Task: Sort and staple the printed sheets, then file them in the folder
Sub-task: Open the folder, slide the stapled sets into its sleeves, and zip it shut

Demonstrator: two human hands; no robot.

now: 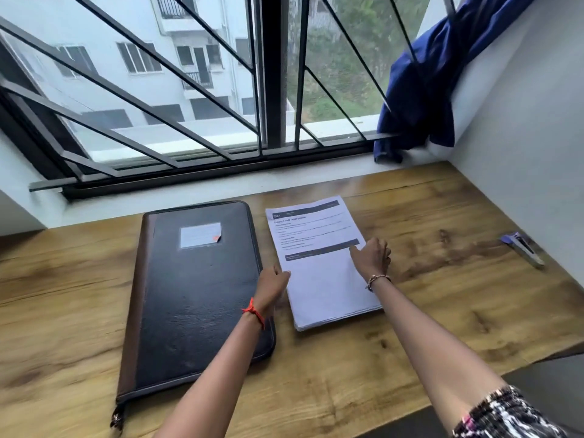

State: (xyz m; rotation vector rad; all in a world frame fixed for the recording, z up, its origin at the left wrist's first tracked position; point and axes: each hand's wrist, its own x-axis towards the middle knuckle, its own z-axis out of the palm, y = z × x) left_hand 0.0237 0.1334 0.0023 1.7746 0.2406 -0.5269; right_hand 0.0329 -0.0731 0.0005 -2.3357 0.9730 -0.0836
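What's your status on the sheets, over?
Left hand and right hand grip sheet stack edges. Folder closed beside it. Stapler far right, untouched. Nothing blocking.

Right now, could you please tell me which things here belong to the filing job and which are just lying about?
For the job:
sheets, stacked mid-desk
folder, closed, left of the sheets
stapler, far right on the desk

Just lying about:
blue cloth, hanging at the window's right corner
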